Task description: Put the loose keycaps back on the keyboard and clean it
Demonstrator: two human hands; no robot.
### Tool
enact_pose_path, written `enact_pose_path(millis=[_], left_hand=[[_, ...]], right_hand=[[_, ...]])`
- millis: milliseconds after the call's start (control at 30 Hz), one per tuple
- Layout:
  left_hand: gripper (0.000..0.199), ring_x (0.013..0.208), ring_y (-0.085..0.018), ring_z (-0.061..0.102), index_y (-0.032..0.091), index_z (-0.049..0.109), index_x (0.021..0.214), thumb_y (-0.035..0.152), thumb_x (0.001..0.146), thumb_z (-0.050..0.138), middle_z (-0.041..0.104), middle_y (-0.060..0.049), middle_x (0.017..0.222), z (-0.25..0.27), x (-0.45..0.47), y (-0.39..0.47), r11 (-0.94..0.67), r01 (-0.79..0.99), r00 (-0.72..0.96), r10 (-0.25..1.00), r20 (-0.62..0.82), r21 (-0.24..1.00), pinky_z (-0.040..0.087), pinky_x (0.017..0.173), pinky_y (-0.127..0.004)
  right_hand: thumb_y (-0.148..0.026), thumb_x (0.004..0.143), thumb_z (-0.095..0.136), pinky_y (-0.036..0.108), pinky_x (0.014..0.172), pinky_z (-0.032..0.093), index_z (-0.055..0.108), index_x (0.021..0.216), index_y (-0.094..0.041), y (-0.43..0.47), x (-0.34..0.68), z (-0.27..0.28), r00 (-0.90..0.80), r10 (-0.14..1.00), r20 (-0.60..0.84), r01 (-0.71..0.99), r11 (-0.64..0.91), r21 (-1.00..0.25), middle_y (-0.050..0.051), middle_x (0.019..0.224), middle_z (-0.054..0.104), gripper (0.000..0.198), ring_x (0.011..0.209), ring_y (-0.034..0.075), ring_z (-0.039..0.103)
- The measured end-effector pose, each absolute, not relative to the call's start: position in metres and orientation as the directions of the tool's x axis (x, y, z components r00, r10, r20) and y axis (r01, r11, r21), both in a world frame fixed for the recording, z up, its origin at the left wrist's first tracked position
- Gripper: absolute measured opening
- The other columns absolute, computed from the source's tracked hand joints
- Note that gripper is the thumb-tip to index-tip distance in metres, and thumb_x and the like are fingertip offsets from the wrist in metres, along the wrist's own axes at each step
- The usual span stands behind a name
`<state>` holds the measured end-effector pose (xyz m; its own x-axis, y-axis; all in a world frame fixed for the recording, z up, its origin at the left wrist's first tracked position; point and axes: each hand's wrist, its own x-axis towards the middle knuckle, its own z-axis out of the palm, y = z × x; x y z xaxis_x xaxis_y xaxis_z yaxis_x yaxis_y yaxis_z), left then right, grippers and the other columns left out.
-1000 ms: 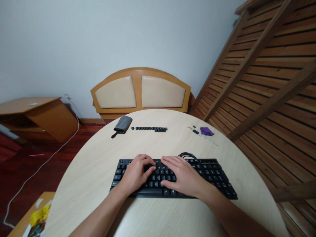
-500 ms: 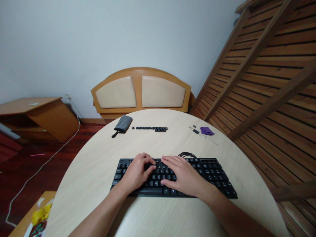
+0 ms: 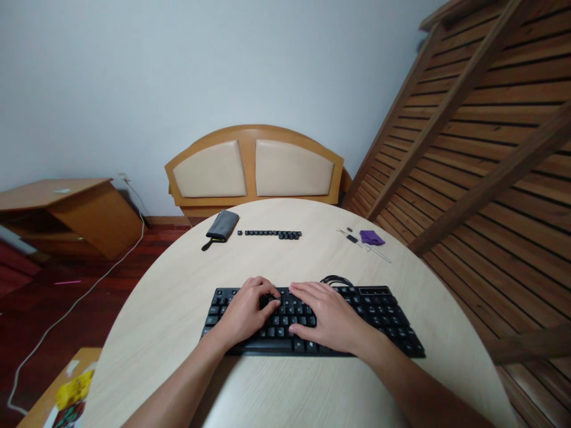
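A black keyboard (image 3: 276, 345) lies on the round table, its keys facing up and its far edge partly hidden by both hands. My left hand (image 3: 246, 310) rests over its left-middle part. The thumb and forefinger close in a pinch around a small black keycap (image 3: 275, 298) at the upper rows, largely covered by the fingers. My right hand (image 3: 329, 315) lies on the middle-right keys, open, with thumb and fingers spread apart and holding nothing. Beyond the keyboard, several loose black keycaps (image 3: 263, 233) stand in a row, with a shorter row just below its right end.
A dark grey pouch (image 3: 223, 226) lies at the table's far left. At the far right are a purple cloth (image 3: 372, 237) and thin metal tools (image 3: 352, 238). The keyboard's coiled cable (image 3: 336, 279) sits behind it. A slatted wooden frame (image 3: 468, 148) leans close on the right.
The view has shifted very slightly. Both hands keep nearly the same pose on the keyboard, and nothing on the table has visibly moved.
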<state>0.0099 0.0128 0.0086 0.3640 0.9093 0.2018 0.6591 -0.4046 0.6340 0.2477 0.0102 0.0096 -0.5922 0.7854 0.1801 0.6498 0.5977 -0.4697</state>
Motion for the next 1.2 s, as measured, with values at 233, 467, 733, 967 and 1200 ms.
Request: enact_pose_path(millis=[233,467,733,967,1200], left_hand=[[0.022,0.083,-0.022,0.068,0.023,0.071,0.095,0.038,0.094,0.055,0.074,-0.004,0.091,0.019,0.015,0.038,-0.344,0.735,0.356,0.929,0.099,0.584,0.052,0.077,-0.033],[0.030,0.092,-0.024,0.071,0.022,0.064,0.120,0.036,0.096,0.051,0.076,-0.006,0.103,0.012,0.028,0.102,-0.317,0.895,0.302,0.949,0.095,0.314,0.050,0.076,-0.031],[0.047,0.105,-0.028,0.069,0.023,0.049,0.140,0.031,0.095,0.054,0.071,-0.012,0.120,0.007,0.046,0.153,-0.225,0.959,0.211,0.973,0.096,0.170,0.052,0.084,-0.035],[0.045,0.109,-0.030,0.069,0.024,0.053,0.141,0.032,0.097,0.049,0.071,-0.014,0.122,0.006,0.054,0.171,-0.179,0.978,0.170,0.982,0.084,0.105,0.052,0.089,-0.038],[0.030,0.106,-0.028,0.069,0.022,0.065,0.122,0.027,0.097,0.050,0.072,-0.013,0.116,0.006,0.048,0.162,-0.162,0.979,0.148,0.982,0.115,0.125,0.050,0.090,-0.037]], right_hand=[[-0.054,0.082,0.071,0.048,0.113,0.037,0.058,0.139,-0.020,0.010,0.249,0.010,-0.599,0.775,0.202,0.640,0.615,-0.461,0.011,0.144,0.058,0.068,0.131,0.030,0.052],[-0.051,0.085,0.068,0.047,0.113,0.036,0.058,0.138,-0.021,0.008,0.251,0.011,-0.591,0.778,0.215,0.633,0.612,-0.474,0.010,0.144,0.058,0.062,0.131,0.029,0.052],[-0.048,0.084,0.070,0.047,0.112,0.038,0.059,0.138,-0.019,0.009,0.252,0.010,-0.594,0.773,0.221,0.623,0.616,-0.482,0.010,0.143,0.060,0.062,0.130,0.029,0.053],[-0.046,0.084,0.069,0.048,0.113,0.038,0.059,0.137,-0.020,0.009,0.252,0.011,-0.590,0.775,0.229,0.619,0.615,-0.489,0.010,0.142,0.060,0.060,0.129,0.028,0.054],[-0.047,0.085,0.069,0.048,0.113,0.037,0.058,0.139,-0.020,0.010,0.254,0.007,-0.595,0.767,0.242,0.610,0.626,-0.485,0.009,0.143,0.060,0.061,0.130,0.028,0.054]])
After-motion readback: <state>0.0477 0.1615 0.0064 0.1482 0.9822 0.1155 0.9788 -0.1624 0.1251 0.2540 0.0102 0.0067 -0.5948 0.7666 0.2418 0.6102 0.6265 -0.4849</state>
